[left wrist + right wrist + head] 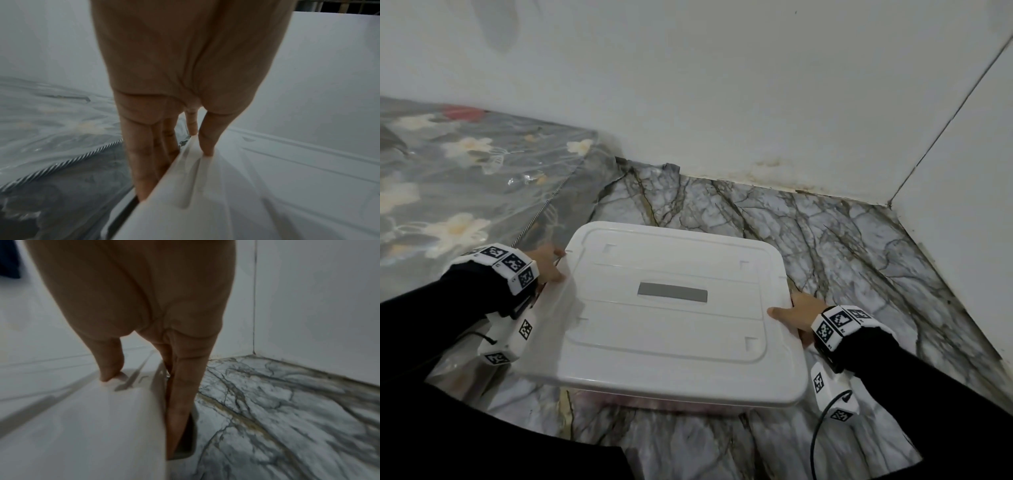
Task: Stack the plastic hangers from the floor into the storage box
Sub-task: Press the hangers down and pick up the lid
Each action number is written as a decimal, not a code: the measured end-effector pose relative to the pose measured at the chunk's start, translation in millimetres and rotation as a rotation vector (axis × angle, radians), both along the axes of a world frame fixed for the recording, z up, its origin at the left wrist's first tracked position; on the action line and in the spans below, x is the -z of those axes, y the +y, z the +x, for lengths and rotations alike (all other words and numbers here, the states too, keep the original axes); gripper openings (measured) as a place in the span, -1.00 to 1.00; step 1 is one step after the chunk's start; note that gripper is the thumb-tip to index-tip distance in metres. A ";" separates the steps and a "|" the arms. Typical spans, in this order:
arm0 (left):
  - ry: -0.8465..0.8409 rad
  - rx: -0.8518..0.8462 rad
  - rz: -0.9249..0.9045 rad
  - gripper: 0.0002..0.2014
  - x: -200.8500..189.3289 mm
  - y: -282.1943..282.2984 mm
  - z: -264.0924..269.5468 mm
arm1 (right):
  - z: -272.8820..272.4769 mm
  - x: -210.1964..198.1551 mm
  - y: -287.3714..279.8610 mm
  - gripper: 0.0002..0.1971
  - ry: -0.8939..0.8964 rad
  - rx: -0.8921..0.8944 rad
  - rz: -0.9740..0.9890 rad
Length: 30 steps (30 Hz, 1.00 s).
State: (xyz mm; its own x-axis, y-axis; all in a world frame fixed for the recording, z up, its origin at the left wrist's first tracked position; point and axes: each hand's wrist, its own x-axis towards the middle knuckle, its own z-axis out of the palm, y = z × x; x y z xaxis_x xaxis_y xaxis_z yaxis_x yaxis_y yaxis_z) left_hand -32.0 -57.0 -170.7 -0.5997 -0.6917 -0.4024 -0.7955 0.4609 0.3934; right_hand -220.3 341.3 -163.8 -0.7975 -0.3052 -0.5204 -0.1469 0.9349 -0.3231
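Left hand (548, 262) and right hand (799, 317) grip opposite edges of white lid (671, 308). Thumbs on top, fingers under. Marble floor (842, 240) below

Head view looks down from above; wrist views sit close at opposite edges of the lid (671, 308).

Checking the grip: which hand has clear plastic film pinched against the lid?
The left hand: film bunches under its thumb on the lid. The right hand grips bare lid.

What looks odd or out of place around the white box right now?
A thin clear plastic sheet is caught under the left hand at the lid edge, draped over that corner. No hangers are in view. Brownish stains mark the wall base.
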 end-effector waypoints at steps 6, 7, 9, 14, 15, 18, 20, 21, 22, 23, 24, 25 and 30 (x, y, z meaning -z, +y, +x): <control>-0.024 0.067 -0.077 -0.42 4.8 2.8 -3.7 | -6.6 1.6 3.4 -0.46 -0.003 0.014 -0.036; -0.019 0.091 -0.083 -0.41 6.1 3.0 -5.8 | -8.9 0.9 5.0 -0.47 0.002 0.021 -0.023; 0.008 0.139 -0.108 -0.41 9.7 6.0 -11.5 | -15.5 -0.7 10.3 -0.49 0.044 0.041 0.015; 0.032 0.109 -0.165 -0.63 11.9 10.3 -24.8 | -27.5 3.2 22.4 -0.55 0.163 0.111 -0.007; 0.012 0.101 -0.150 -0.65 11.1 8.5 -26.1 | -27.9 3.9 22.4 -0.54 0.173 0.102 -0.004; -0.041 0.075 -0.088 -0.58 10.9 2.9 -24.7 | -26.8 6.5 24.3 -0.50 0.232 0.032 0.074; -0.058 0.025 -0.073 -0.45 13.5 -0.1 -22.7 | -27.1 8.4 27.2 -0.44 0.278 0.034 0.130; -0.063 -0.013 -0.070 -0.38 14.7 -0.8 -20.6 | -27.3 10.3 28.6 -0.37 0.269 0.066 0.148; -0.068 -0.048 -0.065 -0.32 15.5 -1.3 -18.3 | -27.6 13.0 29.5 -0.27 0.237 0.113 0.162; -0.076 -0.073 -0.051 -0.28 16.1 -2.3 -17.3 | -27.4 15.7 29.8 -0.14 0.174 0.172 0.166; -0.079 -0.090 -0.019 -0.27 17.3 -3.5 -16.9 | -28.1 18.5 30.3 -0.04 0.103 0.228 0.139; -0.074 -0.100 0.020 -0.26 18.3 -5.0 -18.1 | -29.4 20.3 31.6 -0.02 0.042 0.279 0.077; -0.014 -0.099 0.112 -0.34 21.0 -10.3 -23.8 | -40.2 17.4 34.6 -0.15 -0.024 0.403 -0.149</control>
State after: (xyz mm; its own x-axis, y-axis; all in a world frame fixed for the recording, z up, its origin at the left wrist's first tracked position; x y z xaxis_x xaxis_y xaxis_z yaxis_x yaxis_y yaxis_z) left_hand -55.7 -67.3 -191.7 -0.5247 -0.6976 -0.4879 -0.8406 0.3338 0.4266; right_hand -260.5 375.9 -181.1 -0.8567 -0.0447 -0.5140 0.2299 0.8588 -0.4579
